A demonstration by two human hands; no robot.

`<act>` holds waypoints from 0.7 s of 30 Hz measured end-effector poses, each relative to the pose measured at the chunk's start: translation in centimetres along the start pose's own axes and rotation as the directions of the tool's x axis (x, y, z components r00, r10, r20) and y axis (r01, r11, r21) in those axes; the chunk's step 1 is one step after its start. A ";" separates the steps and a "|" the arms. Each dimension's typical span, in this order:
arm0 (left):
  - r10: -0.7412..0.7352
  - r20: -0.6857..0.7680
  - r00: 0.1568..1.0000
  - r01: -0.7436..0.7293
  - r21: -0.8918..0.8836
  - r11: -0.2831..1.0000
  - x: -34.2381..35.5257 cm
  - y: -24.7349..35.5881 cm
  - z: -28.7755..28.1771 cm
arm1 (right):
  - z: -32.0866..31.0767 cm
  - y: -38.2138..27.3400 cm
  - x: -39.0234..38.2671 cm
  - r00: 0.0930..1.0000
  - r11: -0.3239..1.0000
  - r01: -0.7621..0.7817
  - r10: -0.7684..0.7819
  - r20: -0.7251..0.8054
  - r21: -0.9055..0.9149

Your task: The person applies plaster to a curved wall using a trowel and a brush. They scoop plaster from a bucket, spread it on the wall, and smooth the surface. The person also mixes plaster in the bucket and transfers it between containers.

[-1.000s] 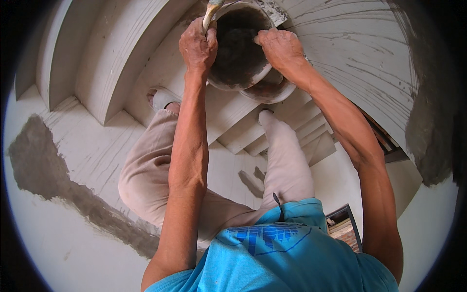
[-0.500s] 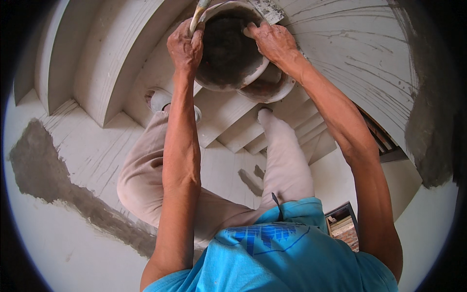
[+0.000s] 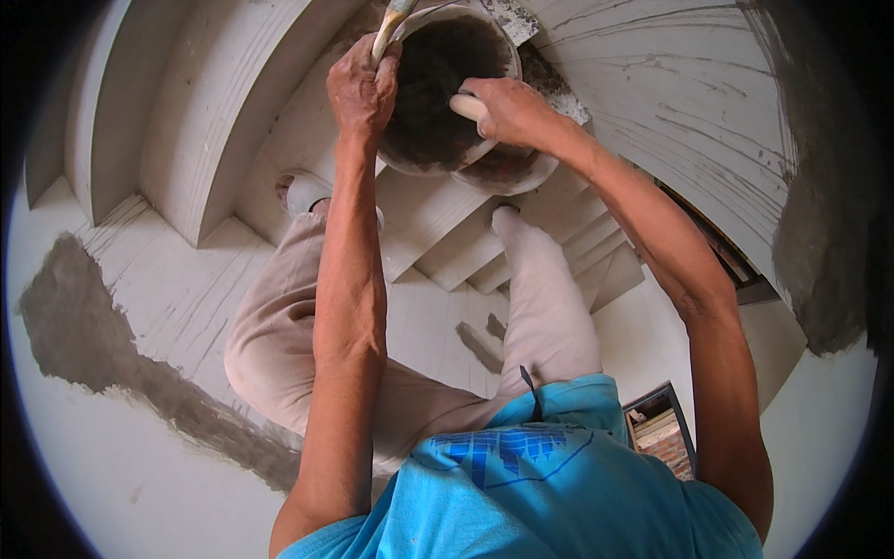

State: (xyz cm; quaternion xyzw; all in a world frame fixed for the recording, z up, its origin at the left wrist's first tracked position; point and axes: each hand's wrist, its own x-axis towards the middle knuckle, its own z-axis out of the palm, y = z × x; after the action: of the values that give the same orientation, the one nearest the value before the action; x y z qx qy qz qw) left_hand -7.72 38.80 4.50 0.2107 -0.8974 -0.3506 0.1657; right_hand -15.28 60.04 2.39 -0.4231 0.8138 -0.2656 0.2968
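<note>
A round pale bucket [image 3: 511,54], dark inside and smeared with grey, stands at the top of the view. My left hand [image 3: 361,91] is closed round the worn, light-coloured handle [image 3: 388,30] of a tool beside the bucket's left rim; the tool's far end is out of sight. Over the bucket's right side, my right hand [image 3: 514,110] grips a pale, rounded handle [image 3: 468,107] that points in toward the bucket's middle. What that handle belongs to cannot be made out against the dark inside. A second pale bucket [image 3: 538,179] sits partly hidden under the first.
Curved pale stairs [image 3: 242,102] rise at the left, and more steps [image 3: 447,252] run below the buckets. My shoe [image 3: 305,193] rests on one step. At the right is a streaked pale wall [image 3: 689,102] with a dark grey patch [image 3: 819,261]. Grey mortar [image 3: 84,317] marks the left wall.
My right hand has drawn a little down and left from the bucket's right rim, and the pale handle in it now shows clearly. My left hand has shifted slightly right with its tool.
</note>
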 end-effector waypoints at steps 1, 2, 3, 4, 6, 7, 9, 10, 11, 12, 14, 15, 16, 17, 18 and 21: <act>-0.016 -0.001 1.000 0.016 0.000 1.000 -0.3 -0.3 -0.6 | -1.2 -1.8 0.7 0.950 0.923 -0.276 0.220 0.220 0.269; -0.021 0.003 1.000 0.021 -0.016 1.000 -0.3 -0.2 -0.4 | -2.3 -2.7 0.9 0.807 0.705 -0.564 0.360 0.469 0.430; -0.026 0.007 1.000 0.027 -0.033 0.999 -0.3 -0.2 -0.3 | -2.0 -2.4 0.6 0.783 0.623 -0.604 0.351 0.513 0.497; -0.035 0.016 0.999 0.035 -0.023 0.999 -0.2 0.0 -0.2 | -1.8 -2.2 0.3 0.761 0.532 -0.640 0.338 0.554 0.554; -0.051 0.034 0.998 0.052 -0.006 0.999 -0.1 0.4 0.1 | -1.4 -1.7 -0.6 0.745 0.465 -0.666 0.369 0.555 0.584; -0.058 0.035 0.998 0.058 -0.006 0.998 -0.1 0.3 -0.1 | -1.8 -2.6 -1.0 0.779 0.597 -0.619 0.386 0.494 0.510; -0.076 0.040 0.996 0.076 -0.004 0.997 -0.4 0.1 -0.7 | -3.2 -4.1 -1.8 0.847 0.808 -0.500 0.382 0.369 0.311; -0.053 0.035 0.998 0.053 -0.003 0.999 -0.4 0.0 -0.5 | -2.8 -3.9 -2.1 0.983 0.985 -0.158 0.151 0.108 0.064; -0.031 0.029 0.999 0.031 -0.002 1.000 -0.3 -0.2 -0.4 | -3.0 -3.3 -2.9 0.995 0.997 -0.071 0.072 0.074 -0.020; -0.008 0.023 1.000 0.008 0.000 1.000 -0.2 -0.4 -0.3 | -3.4 -2.8 -3.9 0.999 0.994 0.016 -0.011 0.047 -0.107; -0.037 0.029 0.999 0.037 0.000 0.999 -0.3 -0.2 -0.2 | -5.1 -4.0 -3.7 0.987 0.950 0.141 -0.115 0.110 -0.278; -0.051 0.031 0.998 0.051 0.002 0.999 -0.3 -0.1 -0.2 | -5.6 -4.7 -2.9 0.974 0.916 0.187 -0.125 0.191 -0.356; -0.049 0.035 0.998 0.049 -0.011 0.999 -0.3 0.2 -0.1 | -5.8 -5.2 -2.4 0.956 0.873 0.232 -0.122 0.268 -0.430; -0.047 0.038 0.998 0.047 -0.023 0.999 -0.2 0.5 0.0 | -5.5 -5.1 -2.0 0.949 0.839 0.286 -0.182 0.257 -0.462; -0.044 0.040 0.998 0.046 -0.035 0.998 -0.2 0.8 0.1 | -5.0 -4.7 -1.6 0.938 0.801 0.338 -0.242 0.249 -0.495; -0.068 0.053 0.996 0.068 0.001 0.998 -0.2 0.5 0.2 | -4.0 -5.7 -0.2 0.902 0.723 0.426 -0.293 0.317 -0.544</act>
State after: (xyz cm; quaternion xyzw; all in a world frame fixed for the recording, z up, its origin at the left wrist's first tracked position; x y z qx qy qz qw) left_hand -7.81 39.38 4.67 0.2316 -0.8936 -0.3620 0.1298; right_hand -15.00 58.06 9.09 -0.6706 0.7213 -0.0003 0.1734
